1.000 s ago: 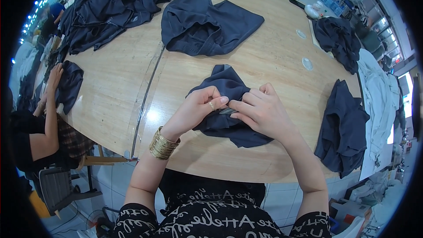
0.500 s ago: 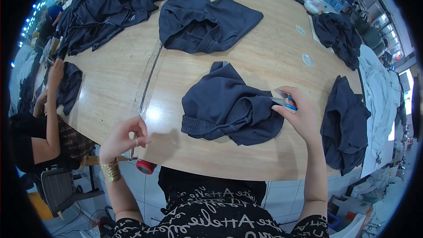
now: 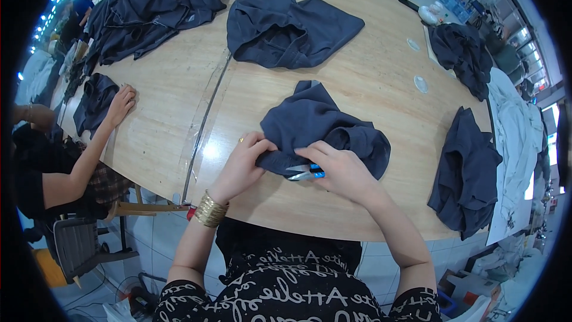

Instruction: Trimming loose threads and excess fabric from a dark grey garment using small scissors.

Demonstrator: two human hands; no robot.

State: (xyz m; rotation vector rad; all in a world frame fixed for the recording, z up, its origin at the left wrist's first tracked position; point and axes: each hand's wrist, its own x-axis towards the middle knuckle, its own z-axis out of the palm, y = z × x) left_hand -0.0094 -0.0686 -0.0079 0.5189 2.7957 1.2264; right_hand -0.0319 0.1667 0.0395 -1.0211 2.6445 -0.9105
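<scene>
Dark navy shorts [image 3: 316,110] with a gathered elastic waistband lie bunched on the table in front of me. My left hand [image 3: 241,164] is closed on the left end of the waistband, thumb and fingers pinching the cloth. A small pair of snips [image 3: 308,173] with blue handles and metal blades sits in my right hand [image 3: 341,170], which is closed around it. The blades point left along the waistband's lower edge. The right thumb and forefinger also press on the cloth; whether they pinch it is hard to see.
Another navy garment [image 3: 292,30] lies beyond, with a large navy pile [image 3: 161,9] at the far left. More navy clothes [image 3: 468,170] and pale fabric [image 3: 512,143] line the right. At the left, a co-worker's hand [image 3: 122,101] rests by a dark garment [image 3: 95,104]. A seam crosses the wooden table [image 3: 161,137].
My left hand has come right from the table's front edge and taken hold of the waistband. My right hand has moved left with the snips. The co-worker's hand has shifted toward the right.
</scene>
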